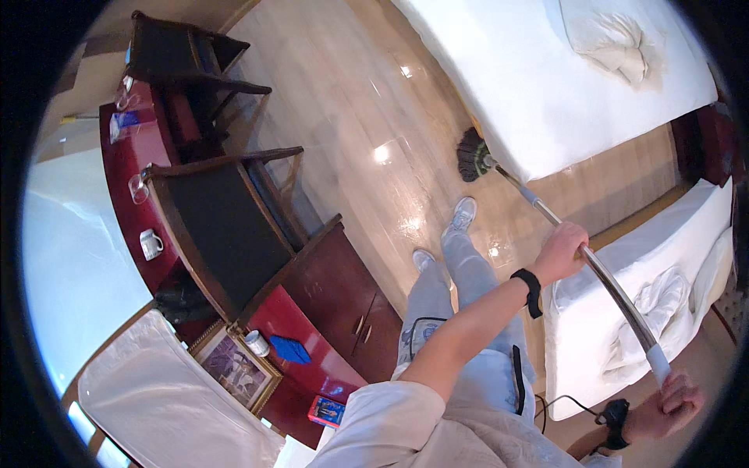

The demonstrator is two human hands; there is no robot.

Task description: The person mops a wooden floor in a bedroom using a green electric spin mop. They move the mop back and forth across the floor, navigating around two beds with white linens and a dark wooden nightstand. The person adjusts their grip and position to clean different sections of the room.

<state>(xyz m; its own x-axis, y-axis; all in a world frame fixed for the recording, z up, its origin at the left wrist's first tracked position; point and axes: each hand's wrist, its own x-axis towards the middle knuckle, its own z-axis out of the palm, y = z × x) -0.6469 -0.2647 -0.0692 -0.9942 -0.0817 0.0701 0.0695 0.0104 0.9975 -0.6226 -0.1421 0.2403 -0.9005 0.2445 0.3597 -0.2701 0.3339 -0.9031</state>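
A broom (619,293) with a metal pole runs slantwise across the right half of the view. Its dark bristle head (471,156) rests on the floor close to the corner of the far white bed. My left hand (562,253) is closed round the middle of the pole. Near the pole's white end grip, at the lower right, my right hand (677,403) is closed as well. Black bands circle both wrists, and a black cable hangs by the right one.
Rumpled white bedding covers the far bed (538,93) and the near bed (573,327). To the left, two dark chairs (222,226) stand against a red desk (125,179) holding a white mug (151,245). A framed picture (238,370) and a blue item (290,349) are nearby.
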